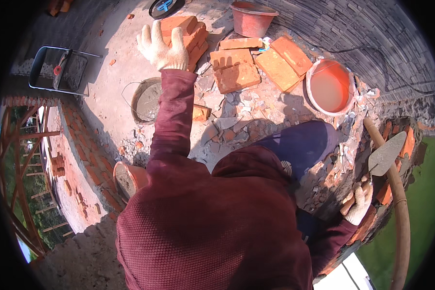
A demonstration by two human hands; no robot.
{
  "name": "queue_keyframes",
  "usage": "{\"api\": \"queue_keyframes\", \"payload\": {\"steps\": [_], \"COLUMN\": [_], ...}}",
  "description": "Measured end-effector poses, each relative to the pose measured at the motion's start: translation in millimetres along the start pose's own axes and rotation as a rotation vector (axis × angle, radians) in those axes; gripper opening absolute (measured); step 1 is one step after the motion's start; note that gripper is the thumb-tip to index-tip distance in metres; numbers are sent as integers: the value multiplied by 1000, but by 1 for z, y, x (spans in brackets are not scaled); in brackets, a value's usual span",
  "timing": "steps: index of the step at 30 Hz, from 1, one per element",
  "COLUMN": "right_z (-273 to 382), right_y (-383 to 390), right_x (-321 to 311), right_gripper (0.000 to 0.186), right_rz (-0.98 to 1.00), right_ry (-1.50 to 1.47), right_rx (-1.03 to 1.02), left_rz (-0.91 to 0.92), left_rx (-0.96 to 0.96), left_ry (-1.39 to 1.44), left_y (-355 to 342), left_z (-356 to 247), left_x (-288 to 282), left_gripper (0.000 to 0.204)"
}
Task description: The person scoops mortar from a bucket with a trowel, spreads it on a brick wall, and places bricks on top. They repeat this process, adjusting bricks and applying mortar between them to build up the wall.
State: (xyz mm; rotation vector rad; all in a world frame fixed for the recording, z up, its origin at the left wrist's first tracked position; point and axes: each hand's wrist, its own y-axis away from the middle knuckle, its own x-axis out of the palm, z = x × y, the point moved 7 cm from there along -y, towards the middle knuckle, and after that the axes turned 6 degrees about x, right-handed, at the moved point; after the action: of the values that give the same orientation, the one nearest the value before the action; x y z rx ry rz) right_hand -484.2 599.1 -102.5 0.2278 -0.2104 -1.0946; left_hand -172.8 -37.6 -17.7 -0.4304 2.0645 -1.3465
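Rubble point(237, 113) litters the floor point(112, 43); trowel point(387, 153) juts forward from right grip point(359, 202).

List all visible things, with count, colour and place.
Bricks: many, orange, upper middle
Tub: one, red, top
Wide bucket: one, orange, right
Mortar bucket: one, dark, centre left
Third bucket: one, pale orange, left
Trowel: one, grey, right
Pole: one, tan, right
Folding frame: one, dark, upper left
Round object: one, black and blue, top
Rubble: uncounted, mixed, middle
Brickwork: some, orange, left and right
Patterned wall: one, grey, upper right
Shirt: one, maroon, lower middle
Knee: one, blue, centre
Left hand: one, white glove, open by bricks
Right hand: one, white glove, gripping trowel
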Motion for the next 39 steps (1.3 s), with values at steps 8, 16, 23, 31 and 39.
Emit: {"api": "queue_keyframes", "payload": {"steps": [8, 16, 23, 31, 39], "right_z": [4, 20, 22, 2, 19], "right_y": [-43, -40, -44, -58, -10], "right_x": [-12, 3, 3, 49, 49], "right_gripper": [50, 56, 62, 59, 54], "right_rz": [-72, -12, 76, -11, 43], "right_ry": [-72, -229, -48, -207, -15], "right_rx": [-38, 36, 16, -105, -113], "left_rz": [485, 554, 591, 1361, 1812], "left_rx": [-1160, -1273, -1345, -1085, -483], "left_ry": [94, 353, 587, 1167, 1017], "left_y": [101, 114, 108, 73, 130], "left_z": [315, 297, 155, -91, -263], "left_x": [-80, -78, -53, -53, -35], "left_gripper": [50, 55, 65, 49, 40]}}
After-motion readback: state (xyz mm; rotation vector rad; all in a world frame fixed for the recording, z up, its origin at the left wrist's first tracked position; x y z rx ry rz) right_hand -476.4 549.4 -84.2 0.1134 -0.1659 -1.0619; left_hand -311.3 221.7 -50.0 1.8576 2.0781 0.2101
